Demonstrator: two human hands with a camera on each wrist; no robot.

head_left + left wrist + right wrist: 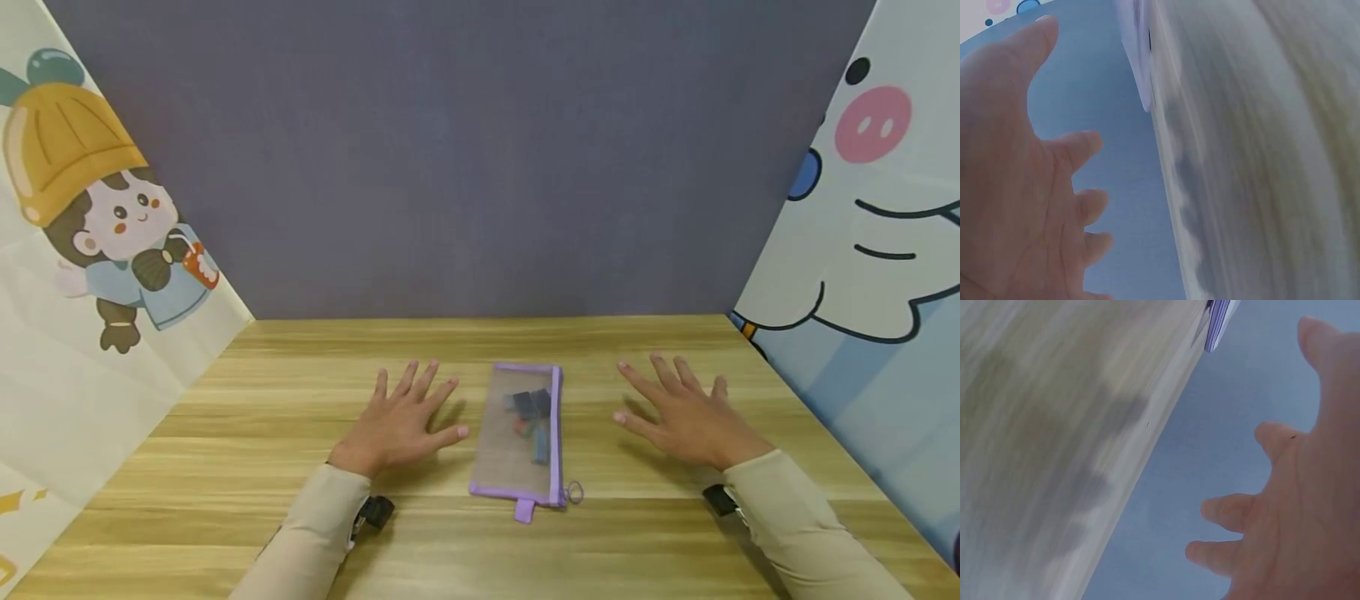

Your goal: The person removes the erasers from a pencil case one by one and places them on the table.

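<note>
A clear mesh zip pouch (498, 450) with purple edging lies flat on the table between my hands. Through its mesh show a few small items, some dark, one blue and one reddish, blurred by the mesh. A purple tab and a ring pull (575, 492) stick out at its near end. My left hand (397, 425) hovers palm down to the left of the pouch, fingers spread and holding nothing. To the right, my right hand (686, 417) is likewise spread above the wood, apart from the pouch. Both wrist views show bare palms, with hand shadows on the table.
The wood-grain table (420, 550) ends at a grey upright panel (480, 167) at the back. Cartoon-printed sheets stand along both sides, one on the left (45, 350) and one on the right (862, 275). Each wrist carries a small black device.
</note>
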